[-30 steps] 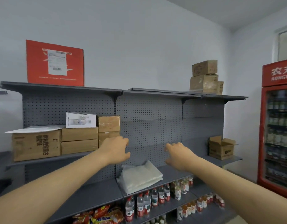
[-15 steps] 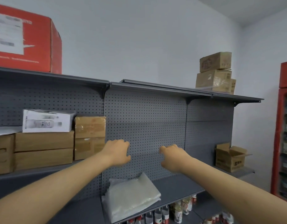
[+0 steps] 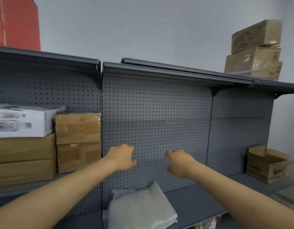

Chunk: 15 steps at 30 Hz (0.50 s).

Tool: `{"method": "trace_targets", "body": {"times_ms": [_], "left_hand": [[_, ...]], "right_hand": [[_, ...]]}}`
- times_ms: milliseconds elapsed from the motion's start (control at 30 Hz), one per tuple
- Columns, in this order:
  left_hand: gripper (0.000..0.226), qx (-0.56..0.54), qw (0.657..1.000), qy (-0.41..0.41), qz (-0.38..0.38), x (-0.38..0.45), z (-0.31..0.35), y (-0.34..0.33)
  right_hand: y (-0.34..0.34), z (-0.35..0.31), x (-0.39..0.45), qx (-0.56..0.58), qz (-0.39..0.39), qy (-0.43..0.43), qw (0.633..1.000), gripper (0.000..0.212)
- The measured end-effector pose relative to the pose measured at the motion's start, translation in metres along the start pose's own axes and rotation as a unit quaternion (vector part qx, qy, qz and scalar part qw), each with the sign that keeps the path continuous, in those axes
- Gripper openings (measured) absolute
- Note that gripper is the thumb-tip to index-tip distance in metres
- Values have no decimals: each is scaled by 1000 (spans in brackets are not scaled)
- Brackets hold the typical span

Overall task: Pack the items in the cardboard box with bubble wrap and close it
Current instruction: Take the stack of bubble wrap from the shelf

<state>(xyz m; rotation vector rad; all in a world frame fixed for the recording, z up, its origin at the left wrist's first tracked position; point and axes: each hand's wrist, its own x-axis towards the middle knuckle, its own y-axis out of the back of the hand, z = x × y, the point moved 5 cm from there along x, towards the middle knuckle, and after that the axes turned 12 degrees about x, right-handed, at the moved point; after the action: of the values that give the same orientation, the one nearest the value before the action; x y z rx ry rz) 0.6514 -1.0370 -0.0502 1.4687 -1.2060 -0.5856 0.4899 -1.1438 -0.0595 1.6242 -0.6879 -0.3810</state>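
A folded stack of clear bubble wrap (image 3: 141, 210) lies on the grey shelf (image 3: 197, 205) below my hands. My left hand (image 3: 122, 157) and my right hand (image 3: 180, 160) are both stretched forward in front of the perforated back panel, above the bubble wrap. Both hold nothing, with fingers loosely curled and apart. An open cardboard box (image 3: 267, 164) with raised flaps stands on the shelf at the far right.
Sealed brown cartons (image 3: 78, 141) and a white carton (image 3: 20, 121) are stacked on the left shelf. A red box (image 3: 17, 22) sits on the top shelf at left, and stacked brown boxes (image 3: 255, 50) at top right.
The view has closed in on the shelf and tilted upward. The bubble wrap now sits lower in view, and both hands stay extended and empty in front of the back panel.
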Motion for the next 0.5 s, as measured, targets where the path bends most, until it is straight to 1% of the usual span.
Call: {"method": "trace_targets", "body": {"times_ms": [267,500], "left_hand": [[42,-9,1000,5,-3,109,-23,-34],[42,-17,999,11,-25,164,-29,-71]], "right_hand": [[-11,20,113,10,6,3,1000,43],[-34,40,182,16,-6,14,1000,44]]}}
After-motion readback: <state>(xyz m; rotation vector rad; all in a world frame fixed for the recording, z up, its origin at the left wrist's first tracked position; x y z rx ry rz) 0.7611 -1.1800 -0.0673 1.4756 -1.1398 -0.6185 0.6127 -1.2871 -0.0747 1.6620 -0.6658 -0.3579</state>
